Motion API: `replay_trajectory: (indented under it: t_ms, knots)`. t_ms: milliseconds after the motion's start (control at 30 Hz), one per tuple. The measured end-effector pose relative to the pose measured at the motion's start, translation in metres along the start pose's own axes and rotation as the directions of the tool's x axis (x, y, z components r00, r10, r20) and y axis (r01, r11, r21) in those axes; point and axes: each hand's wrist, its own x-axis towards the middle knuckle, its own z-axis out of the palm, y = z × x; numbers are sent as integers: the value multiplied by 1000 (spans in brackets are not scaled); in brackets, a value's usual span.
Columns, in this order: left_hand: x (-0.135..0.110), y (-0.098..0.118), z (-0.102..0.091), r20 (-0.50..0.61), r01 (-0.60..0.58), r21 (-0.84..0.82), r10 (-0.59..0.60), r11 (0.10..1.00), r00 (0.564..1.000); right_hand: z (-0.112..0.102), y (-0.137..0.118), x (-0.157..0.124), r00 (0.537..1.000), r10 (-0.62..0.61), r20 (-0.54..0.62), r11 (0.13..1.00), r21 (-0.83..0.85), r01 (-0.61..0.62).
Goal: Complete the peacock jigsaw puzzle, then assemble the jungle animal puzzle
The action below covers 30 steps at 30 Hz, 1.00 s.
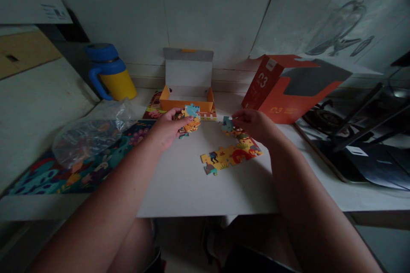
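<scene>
Here at the white countertop (179, 196), both hands are busy with puzzle pieces. The left hand (169, 127) has a small stack of pieces (192, 120) pinched tight, thumb pressed flat across the top, fingers tucked behind and beneath; the stack shows light blue at its upper end and orange-yellow lower down. Just under that hand, a loose piece (183, 135) with a green patch peeks out; whether it's touching the fingers, I can't tell.

Over to the right hand (253, 123): fingertips drawn together, thumb and forefinger on the right edge of a blue piece (227, 124), most of it jutting out to the left. Whether that piece touches the ones below, I can't tell either.

Below and partly behind the right hand sits the joined strip (229, 157), mostly yellow, running from a green-tabbed left end to a corner at the right, then turning back up toward the hand.

Beyond the hands, an orange box (186, 103) has its lid raised against the wall side. Left of the left arm, a clear plastic bag (92, 134) lies over a colourful printed sheet (99, 175), and a red-orange carton (288, 89) stands past the right hand.
</scene>
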Motion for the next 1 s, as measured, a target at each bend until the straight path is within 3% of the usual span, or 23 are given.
replay_trajectory:
  t_ms: [67, 200, 500, 667, 767, 900, 1000]
  knots:
    - [-1, 1, 0, -2, 8, -2, -8, 1000, 1000, 0, 5, 3, 999, -25, -41, 994, -107, 21]
    - [0, 0, 0, -13, 2, 5, -2, 1000, 1000, 1, 13, 4, 999, -43, 19, 969, -241, 46]
    - [2, 0, -1, -23, 23, -5, -23, 1000, 999, -20, 19, 1, 991, 93, 91, 924, -379, -52]
    - [1, 0, 0, -10, 14, 22, -14, 1000, 1000, -9, 15, 5, 997, -19, -72, 968, -252, 0]
    - [0, 0, 0, -1, -1, 47, 1, 999, 1000, 1, 11, 7, 984, -83, -159, 939, -344, 23]
    - [-2, -2, 0, 20, -48, 75, 47, 996, 999, 9, 3, 6, 949, -235, -211, 836, -542, 86]
    - [-3, -7, 3, 90, -135, 87, 127, 987, 988, 18, -6, 0, 946, -237, -220, 885, -451, 117]
